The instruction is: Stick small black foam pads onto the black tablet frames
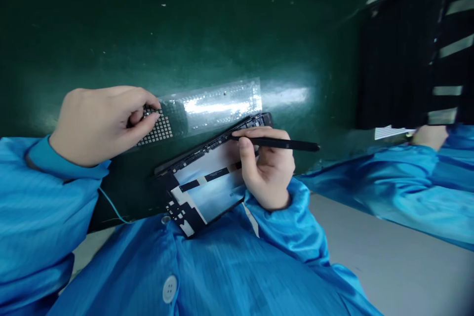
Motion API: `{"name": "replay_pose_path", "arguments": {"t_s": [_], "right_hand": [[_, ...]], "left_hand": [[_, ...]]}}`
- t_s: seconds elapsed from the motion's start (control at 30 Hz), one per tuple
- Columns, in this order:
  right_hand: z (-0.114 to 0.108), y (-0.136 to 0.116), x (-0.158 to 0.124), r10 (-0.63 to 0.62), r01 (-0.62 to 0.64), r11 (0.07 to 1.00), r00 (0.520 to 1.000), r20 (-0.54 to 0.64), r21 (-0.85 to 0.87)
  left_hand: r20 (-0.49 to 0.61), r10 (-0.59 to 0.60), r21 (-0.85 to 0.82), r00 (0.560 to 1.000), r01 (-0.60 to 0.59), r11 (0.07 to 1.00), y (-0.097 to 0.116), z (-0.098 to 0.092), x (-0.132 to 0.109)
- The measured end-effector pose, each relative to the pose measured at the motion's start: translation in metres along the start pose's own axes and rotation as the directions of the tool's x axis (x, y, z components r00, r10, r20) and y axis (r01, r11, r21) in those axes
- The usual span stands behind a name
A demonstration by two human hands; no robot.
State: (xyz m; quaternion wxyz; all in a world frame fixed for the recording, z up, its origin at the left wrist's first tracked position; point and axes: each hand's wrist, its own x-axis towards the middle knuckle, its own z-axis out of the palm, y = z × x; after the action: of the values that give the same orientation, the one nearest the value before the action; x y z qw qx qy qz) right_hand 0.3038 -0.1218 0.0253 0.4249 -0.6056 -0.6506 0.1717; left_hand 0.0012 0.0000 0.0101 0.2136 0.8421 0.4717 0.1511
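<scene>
Black tweezers [285, 144] sit in the right hand [272, 170], tip at the far edge of the opened device [218, 200], which overhangs the counter [148, 34]; the left hand [96, 121] makes a narrow pinch beyond the device, at a clear strip's [218, 108] gridded end, gripping or not I can't tell. Fine work along the device's far edge seems underway, and the next move likely calls for a steady tip.

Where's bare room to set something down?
On the green table, beyond the clear strip and left of the black object, only specks show. A smaller patch lies between strip and object. Crowded: near side, left hand, right hand, open device, black tool.
</scene>
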Motion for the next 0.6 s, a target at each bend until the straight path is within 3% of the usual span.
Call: {"name": "replay_pose_path", "arguments": {"t_s": [0.1,0.17,0.23,0.3,0.37,0.43,0.6], "right_hand": [[-0.007,-0.021,0.021,-0.027,0.038,0.995,0.993,0.118,-0.09],[-0.001,-0.03,0.046,-0.042,0.049,0.999,0.963,0.268,-0.021],[0.016,-0.03,0.073,-0.102,0.061,0.993,0.883,0.459,0.104],[0.037,-0.023,0.095,-0.166,0.05,0.976,0.799,0.578,0.212],[0.056,-0.014,0.108,-0.181,0.01,0.963,0.768,0.615,0.27],[0.067,-0.007,0.112,-0.15,-0.043,0.957,0.773,0.616,0.288],[0.065,-0.009,0.109,-0.057,-0.182,0.925,0.8,0.597,0.333]], "left_hand": [[0.014,-0.007,-0.017,1.0,0.007,1.0,-0.001,0.001,0.0],[0.025,-0.001,-0.012,1.0,0.001,1.0,-0.002,0.0,0.0],[0.038,0.002,0.015,0.999,-0.002,1.0,-0.003,0.0,0.001],[0.045,-0.004,0.041,0.999,0.002,0.999,-0.003,0.0,0.001],[0.056,-0.006,0.043,0.998,0.003,0.999,-0.003,0.001,0.001],[0.068,-0.001,0.03,0.998,-0.002,1.0,-0.003,0.001,0.001],[0.108,0.009,0.009,0.994,-0.01,1.0,-0.002,-0.002,0.001]]}}
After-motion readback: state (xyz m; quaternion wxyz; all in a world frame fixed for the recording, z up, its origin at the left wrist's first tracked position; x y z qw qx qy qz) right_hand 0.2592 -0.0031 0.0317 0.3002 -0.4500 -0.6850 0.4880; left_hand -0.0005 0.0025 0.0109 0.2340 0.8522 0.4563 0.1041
